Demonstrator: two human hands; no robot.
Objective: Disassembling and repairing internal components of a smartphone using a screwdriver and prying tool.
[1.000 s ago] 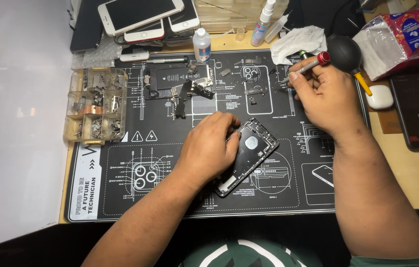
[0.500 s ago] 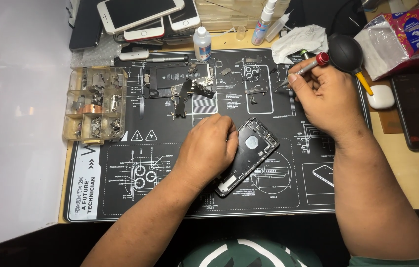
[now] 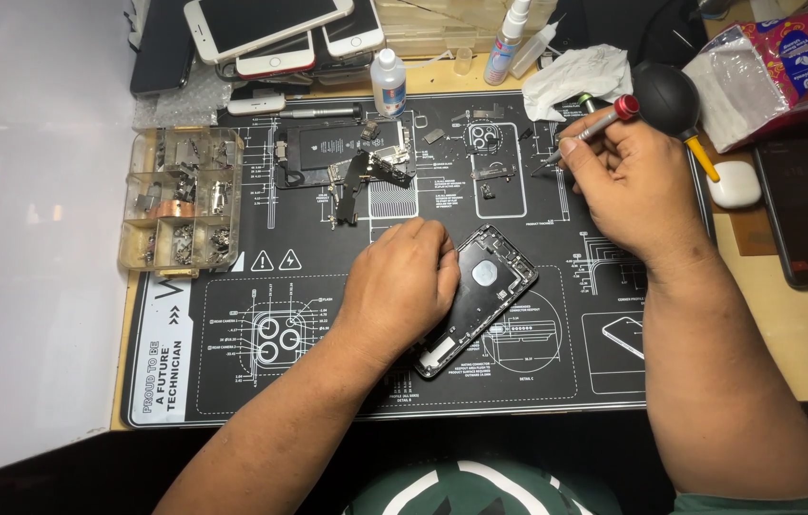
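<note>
While a stripped phone chassis (image 3: pixel 482 298) lies on the middle of a black repair mat (image 3: pixel 232 381), the left hand (image 3: pixel 402 284) presses flat over its near-left side, fingers curled on the frame rather than pinching it. The chassis's long axis runs diagonally, from lower left near the body to upper right. The right hand (image 3: pixel 634 189) hovers up and to the right of it, well apart, its fingers pinched around a slim grey screwdriver (image 3: pixel 593 124) with a red cap, tip pointing left over the mat. So the left hand is the nearer one, already touching. The chassis is dark, hard metal with a pale round pad inside; the mat is matte with white printed diagrams. A clear plastic parts box (image 3: pixel 180 200) of small metal pieces sits at the mat's left edge.
</note>
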